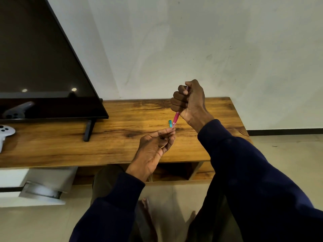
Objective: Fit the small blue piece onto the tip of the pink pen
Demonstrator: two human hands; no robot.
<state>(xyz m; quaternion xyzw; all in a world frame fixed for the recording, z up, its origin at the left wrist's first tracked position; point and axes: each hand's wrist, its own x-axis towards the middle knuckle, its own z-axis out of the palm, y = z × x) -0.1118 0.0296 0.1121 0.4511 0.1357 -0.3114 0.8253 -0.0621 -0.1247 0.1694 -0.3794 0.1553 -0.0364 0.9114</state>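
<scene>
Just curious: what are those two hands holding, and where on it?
The right hand grips a pink pen around its upper barrel. The left hand pinches at its tip; what it holds cannot be told.

1. Plain whitish wall, scuffed and faintly stained, with a dark skirting strip along its foot at right.
2. Long wooden TV bench set against it (bold grain, dark knots), open shelf below.
3. Dark flat screen standing at left, reflecting two ceiling lights.
4. Pale tiled floor under soft, even light.
</scene>
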